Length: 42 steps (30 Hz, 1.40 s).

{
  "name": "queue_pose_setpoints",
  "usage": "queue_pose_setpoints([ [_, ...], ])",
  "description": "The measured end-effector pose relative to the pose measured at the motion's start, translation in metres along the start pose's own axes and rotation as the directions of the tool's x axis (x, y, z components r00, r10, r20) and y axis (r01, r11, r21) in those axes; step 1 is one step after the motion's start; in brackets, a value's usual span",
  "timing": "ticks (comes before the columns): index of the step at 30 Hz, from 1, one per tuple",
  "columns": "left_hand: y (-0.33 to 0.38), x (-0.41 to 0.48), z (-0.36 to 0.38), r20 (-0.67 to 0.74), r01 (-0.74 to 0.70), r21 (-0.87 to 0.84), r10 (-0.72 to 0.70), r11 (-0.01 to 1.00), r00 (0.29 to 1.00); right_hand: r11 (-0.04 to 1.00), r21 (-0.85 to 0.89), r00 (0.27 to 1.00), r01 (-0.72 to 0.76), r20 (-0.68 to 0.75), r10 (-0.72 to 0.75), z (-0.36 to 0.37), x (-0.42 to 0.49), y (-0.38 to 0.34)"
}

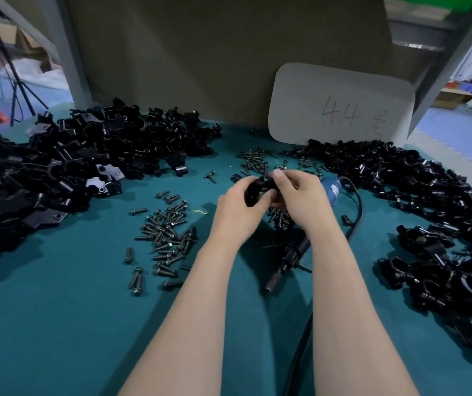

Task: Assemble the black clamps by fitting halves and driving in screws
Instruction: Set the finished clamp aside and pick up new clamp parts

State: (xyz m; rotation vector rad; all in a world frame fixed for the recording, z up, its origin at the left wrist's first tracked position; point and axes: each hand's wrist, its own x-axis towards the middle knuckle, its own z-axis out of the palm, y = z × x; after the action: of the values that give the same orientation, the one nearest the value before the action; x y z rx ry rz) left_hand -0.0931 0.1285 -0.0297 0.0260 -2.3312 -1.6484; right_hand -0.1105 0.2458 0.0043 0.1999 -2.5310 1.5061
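Fingers point(282, 178) of both hands are curled round one black clamp point(259, 191), held just above the tabletop point(58, 324) at the middle of the view. The left hand point(237, 208) cups it from the side. The right hand point(300, 195) pinches its top, probably pressing the two halves together or seating a screw; the clamp is too hidden to tell which. Gripping it between both hands likely keeps the holes lined up.

Beneath the right wrist lies one electric driver point(292, 252), untouched, with its cable point(356, 215) beside it, close by for the screwing step. Loose screws point(169, 238) lie in two scattered patches, dozens in all: one near the left hand, one beyond the fingers.

To the left is one big heap of separate halves point(72, 167). To the right is one heap of what look like joined clamps point(429, 224). Both are too many to count. One white card point(340, 107) marked 44 leans at the back.
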Motion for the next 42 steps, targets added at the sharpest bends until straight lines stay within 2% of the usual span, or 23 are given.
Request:
queue_pose_setpoints([
  [8,0.002,0.001,0.008,-0.049,-0.042,-0.014,0.042,0.999,0.998,0.988,-0.107,0.993,-0.112,0.010,0.114,0.007,-0.003,-0.002],
  [16,0.002,0.001,0.007,-0.058,-0.042,-0.014,0.041,0.999,0.997,0.981,0.048,0.982,-0.188,-0.017,0.189,0.008,-0.003,-0.012],
  [21,0.000,0.001,0.007,-0.019,-0.005,-0.049,0.004,0.999,1.000,0.978,0.027,0.979,-0.206,-0.002,0.206,0.008,-0.002,-0.010],
  [24,0.001,0.002,0.006,-0.028,0.025,-0.139,-0.030,0.990,0.999,0.983,0.014,0.983,-0.185,0.007,0.185,0.007,-0.002,-0.010],
  [26,0.002,0.003,0.002,-0.029,0.140,-0.371,-0.162,0.918,0.986,0.980,-0.124,0.985,-0.153,0.054,0.161,0.005,-0.002,-0.011],
  [27,0.003,0.004,-0.001,0.009,0.206,-0.515,-0.236,0.832,0.972,0.962,-0.229,0.975,-0.151,0.123,0.183,0.003,-0.003,-0.013],
  [29,0.003,0.006,-0.007,0.095,0.288,-0.710,-0.318,0.643,0.943,0.890,-0.424,0.902,-0.168,0.299,0.312,0.002,-0.006,-0.021],
  [31,0.001,0.007,-0.011,0.119,0.309,-0.782,-0.357,0.541,0.926,0.803,-0.583,0.826,-0.122,0.389,0.408,0.008,-0.010,-0.028],
  [33,0.001,0.007,-0.013,0.111,0.315,-0.807,-0.396,0.500,0.912,0.756,-0.650,0.808,-0.075,0.404,0.428,0.017,-0.012,-0.031],
  [37,-0.002,0.006,-0.013,0.114,0.340,-0.808,-0.439,0.481,0.891,0.719,-0.694,0.841,-0.037,0.367,0.398,0.027,-0.011,-0.027],
  [40,-0.003,0.007,-0.014,0.126,0.358,-0.810,-0.458,0.465,0.880,0.753,-0.656,0.897,-0.046,0.305,0.321,0.023,-0.009,-0.024],
  [42,-0.002,0.007,-0.015,0.142,0.371,-0.821,-0.474,0.434,0.869,0.768,-0.640,0.903,-0.037,0.308,0.300,0.023,-0.010,-0.023],
])
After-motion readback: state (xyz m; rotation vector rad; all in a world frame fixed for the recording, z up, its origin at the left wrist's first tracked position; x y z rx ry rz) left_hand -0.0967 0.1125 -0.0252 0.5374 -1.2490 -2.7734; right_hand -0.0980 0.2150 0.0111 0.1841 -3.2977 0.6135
